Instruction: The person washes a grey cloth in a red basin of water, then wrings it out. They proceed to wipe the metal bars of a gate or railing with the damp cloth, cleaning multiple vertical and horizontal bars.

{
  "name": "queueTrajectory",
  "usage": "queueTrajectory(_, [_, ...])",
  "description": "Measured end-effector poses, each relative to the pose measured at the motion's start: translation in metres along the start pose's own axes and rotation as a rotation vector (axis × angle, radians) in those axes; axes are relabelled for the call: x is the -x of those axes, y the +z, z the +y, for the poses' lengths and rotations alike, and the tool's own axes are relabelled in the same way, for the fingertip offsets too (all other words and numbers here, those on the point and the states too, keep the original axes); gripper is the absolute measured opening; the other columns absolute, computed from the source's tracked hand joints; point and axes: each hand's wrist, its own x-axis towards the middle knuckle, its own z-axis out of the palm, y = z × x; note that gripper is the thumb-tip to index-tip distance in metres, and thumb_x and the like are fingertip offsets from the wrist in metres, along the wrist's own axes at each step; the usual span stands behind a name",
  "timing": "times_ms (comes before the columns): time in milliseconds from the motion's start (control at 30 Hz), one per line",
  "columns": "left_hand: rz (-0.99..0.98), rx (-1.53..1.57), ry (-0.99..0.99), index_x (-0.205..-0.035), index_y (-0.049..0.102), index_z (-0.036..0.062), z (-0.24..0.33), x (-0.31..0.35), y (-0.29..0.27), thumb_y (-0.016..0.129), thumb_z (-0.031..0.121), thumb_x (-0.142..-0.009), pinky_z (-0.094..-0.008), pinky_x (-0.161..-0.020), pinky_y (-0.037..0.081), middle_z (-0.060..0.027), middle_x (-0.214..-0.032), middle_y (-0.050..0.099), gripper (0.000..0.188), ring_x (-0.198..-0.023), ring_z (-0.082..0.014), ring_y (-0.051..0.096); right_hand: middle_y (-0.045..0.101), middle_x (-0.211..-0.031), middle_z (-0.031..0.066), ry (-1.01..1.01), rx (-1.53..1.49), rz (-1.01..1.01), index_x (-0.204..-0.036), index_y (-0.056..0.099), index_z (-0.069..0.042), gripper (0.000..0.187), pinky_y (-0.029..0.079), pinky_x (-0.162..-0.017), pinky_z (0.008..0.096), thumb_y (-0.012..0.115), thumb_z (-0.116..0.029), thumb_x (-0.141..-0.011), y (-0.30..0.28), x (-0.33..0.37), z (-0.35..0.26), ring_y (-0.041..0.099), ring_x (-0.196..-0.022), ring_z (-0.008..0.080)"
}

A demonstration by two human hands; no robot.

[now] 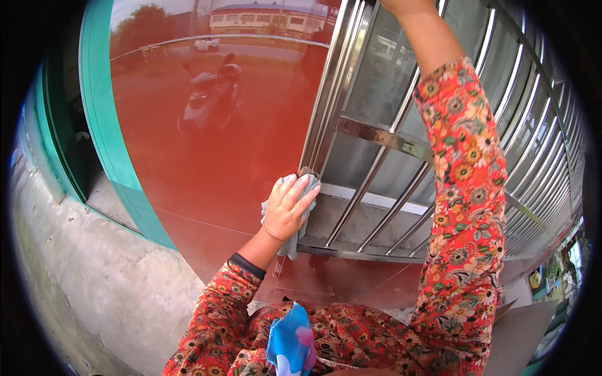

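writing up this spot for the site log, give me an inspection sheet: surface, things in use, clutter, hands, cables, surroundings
surface: glossy red wall, fine seams and reflections showing
things in use: grey cloth, bunched, its lower end hanging
clutter: flat grey sheet-like object at lower right, kind unclear
hands: left hand holds the cloth against the wall beside the window grille; right hand raised, mostly cut off by the top edge, grip cannot be told
cables: nothing seen
surroundings: green door frame at left, concrete ground below
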Motion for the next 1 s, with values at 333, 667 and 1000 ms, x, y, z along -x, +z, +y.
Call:
queueTrajectory(333, [0.048,-0.047,-0.023,-0.123,0.064,0.0243,0.002,0.003,0.008,0.071,0.015,-0.070,-0.0484,-0.105,0.037,-0.0047,-0.136,0.052,0.054,-0.126,-0.0297,0.046,0.059,-0.102,0.0056,-0.007,-0.112,-0.361,-0.099,0.065,-0.012,0.026,0.046,-0.085,0.0417,0.061,-0.005,-0.075,-0.066,0.196,-0.085,0.056,-0.103,0.0277])
queueTrajectory(667, [0.044,-0.077,-0.004,-0.124,0.064,0.0251,0.000,0.007,0.010,0.069,0.021,-0.069,-0.0479,-0.108,0.033,-0.0039,-0.135,0.052,0.055,-0.128,-0.0281,0.045,0.056,-0.117,0.0104,-0.099,0.066,-0.498,-0.115,0.064,-0.007,0.034,0.046,-0.096,0.0449,0.056,-0.012,-0.082,-0.095,0.226,-0.078,0.053,-0.111,0.0281])
queueTrajectory(1000, [0.044,-0.056,0.003,-0.118,0.067,0.0207,0.001,0.004,0.006,0.073,0.012,-0.067,-0.0500,-0.108,0.034,-0.0096,-0.133,0.053,0.052,-0.128,-0.0329,0.045,0.058,-0.114,0.0057,-0.248,0.130,-0.691,-0.113,0.065,-0.008,0.035,0.045,-0.100,0.0430,0.056,-0.013,-0.080,-0.143,0.246,-0.055,0.052,-0.112,0.0252])
